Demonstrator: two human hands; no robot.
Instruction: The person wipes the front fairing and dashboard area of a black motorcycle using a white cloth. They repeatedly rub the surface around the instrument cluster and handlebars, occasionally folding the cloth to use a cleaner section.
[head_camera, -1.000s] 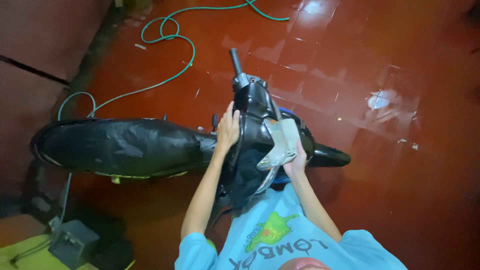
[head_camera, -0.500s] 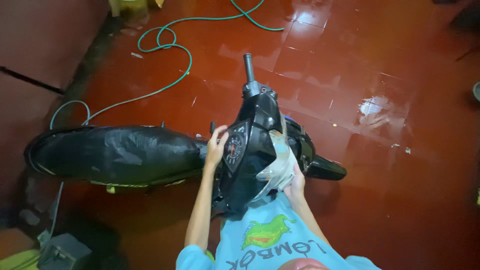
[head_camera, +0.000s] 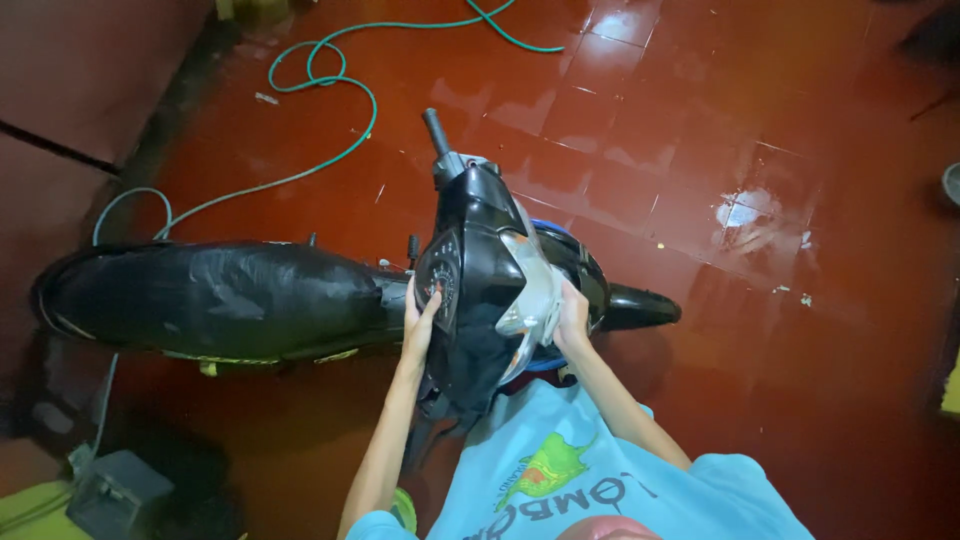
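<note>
Hands, two of them, grip one black motorbike (head_camera: 300, 300) standing on wet red tiles (head_camera: 780, 150). Left hand (head_camera: 420, 325) lies flat, fingers together, on the dial side of the handlebar cover (head_camera: 480, 290); right hand (head_camera: 572, 318) curls around the headlight (head_camera: 530, 300). One green hose (head_camera: 340, 90) loops behind.

Wet red tiled floor (head_camera: 700, 120), green hose (head_camera: 340, 90)
</note>
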